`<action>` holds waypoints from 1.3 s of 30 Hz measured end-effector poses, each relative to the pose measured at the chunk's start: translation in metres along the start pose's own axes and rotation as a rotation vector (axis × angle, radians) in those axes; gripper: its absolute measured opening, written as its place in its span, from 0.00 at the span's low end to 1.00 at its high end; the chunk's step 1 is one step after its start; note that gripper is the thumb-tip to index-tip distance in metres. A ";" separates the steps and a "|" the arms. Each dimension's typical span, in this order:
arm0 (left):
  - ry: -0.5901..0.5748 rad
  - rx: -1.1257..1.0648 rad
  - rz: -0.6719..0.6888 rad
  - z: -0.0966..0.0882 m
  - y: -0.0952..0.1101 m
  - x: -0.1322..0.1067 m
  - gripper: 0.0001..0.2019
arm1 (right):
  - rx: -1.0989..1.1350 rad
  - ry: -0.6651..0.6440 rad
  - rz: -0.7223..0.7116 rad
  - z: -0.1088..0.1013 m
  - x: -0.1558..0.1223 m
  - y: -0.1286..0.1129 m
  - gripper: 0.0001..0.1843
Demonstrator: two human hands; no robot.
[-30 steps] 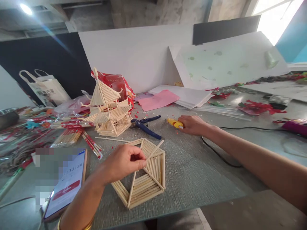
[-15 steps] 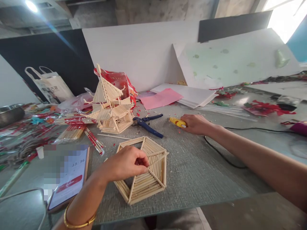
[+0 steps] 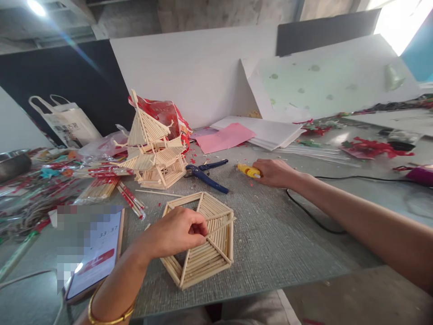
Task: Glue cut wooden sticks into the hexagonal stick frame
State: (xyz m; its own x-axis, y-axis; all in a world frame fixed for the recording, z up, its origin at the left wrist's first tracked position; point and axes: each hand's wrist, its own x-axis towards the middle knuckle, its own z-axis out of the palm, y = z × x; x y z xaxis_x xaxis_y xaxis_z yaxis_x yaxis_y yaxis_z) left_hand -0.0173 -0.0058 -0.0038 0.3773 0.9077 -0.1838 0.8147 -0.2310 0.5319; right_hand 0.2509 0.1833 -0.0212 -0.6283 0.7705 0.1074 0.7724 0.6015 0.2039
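Note:
My left hand (image 3: pixel 181 232) is closed in a pinch on a thin wooden stick (image 3: pixel 221 226), whose free end points right. It is over a hexagonal panel (image 3: pixel 206 267) of pale sticks lying flat near the table's front edge. Some sections of the panel are filled with rows of sticks; those at its left are open, partly covered by my hand. Farther off to the right, my right hand (image 3: pixel 274 172) is wrapped round a yellow hot glue gun (image 3: pixel 248 170), its nozzle pointing left. Blue-handled cutters (image 3: pixel 209 178) lie between the gun and a tiered stick pagoda (image 3: pixel 154 155).
A phone (image 3: pixel 96 257) lies left of the panel. Bundled sticks in plastic (image 3: pixel 98 189) and a metal bowl (image 3: pixel 15 164) crowd the left side. Pink paper (image 3: pixel 226 137) and white boards (image 3: pixel 270 133) lie at the back. A black cord (image 3: pixel 311 219) runs under my right arm.
Both hands keep their grips, with the stick and glue gun in almost the same places. The whole view has shifted slightly.

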 end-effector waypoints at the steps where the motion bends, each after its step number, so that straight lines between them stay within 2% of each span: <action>1: 0.000 -0.001 0.001 0.000 0.000 0.000 0.07 | -0.001 -0.002 -0.001 -0.001 0.000 0.000 0.14; 39: 0.022 -0.006 -0.004 0.001 0.004 -0.001 0.06 | -0.006 -0.009 0.003 -0.002 0.000 -0.002 0.13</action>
State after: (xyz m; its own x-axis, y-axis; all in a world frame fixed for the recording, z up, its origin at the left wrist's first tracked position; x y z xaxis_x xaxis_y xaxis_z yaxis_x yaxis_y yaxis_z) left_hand -0.0135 -0.0076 -0.0023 0.3645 0.9160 -0.1674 0.8136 -0.2258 0.5358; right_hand 0.2495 0.1822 -0.0200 -0.6254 0.7739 0.0996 0.7735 0.5982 0.2093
